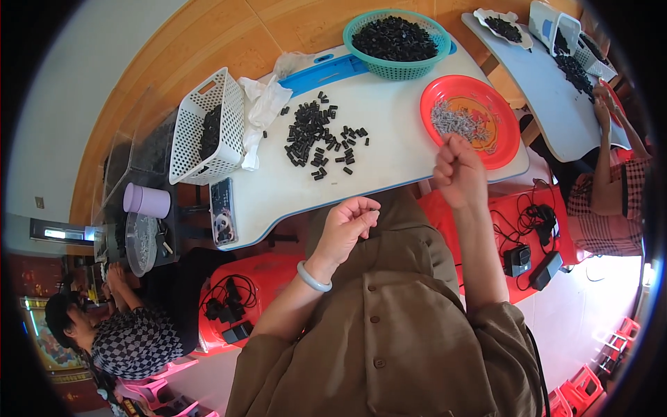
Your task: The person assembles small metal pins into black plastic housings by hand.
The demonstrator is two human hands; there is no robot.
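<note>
My left hand [345,233], with a pale bangle on its wrist, is closed in a pinch in front of the table's near edge. A small dark piece [375,210] shows at its fingertips, mostly hidden. My right hand [460,170] is closed over the near left rim of a red plate [506,115]. Its fingertips are next to a heap of small silver metal pieces [455,119], and whatever they pinch cannot be made out. Many short black cylindrical parts [306,132] lie loose on the white table [396,132], beyond my left hand.
A green basket [399,69] full of black parts stands at the back, beside a blue tray [323,75]. To the left are a white perforated basket [229,115], a crumpled white bag [260,104] and a phone [222,212]. Co-workers sit on both sides; red stools hold cabled adapters [517,259].
</note>
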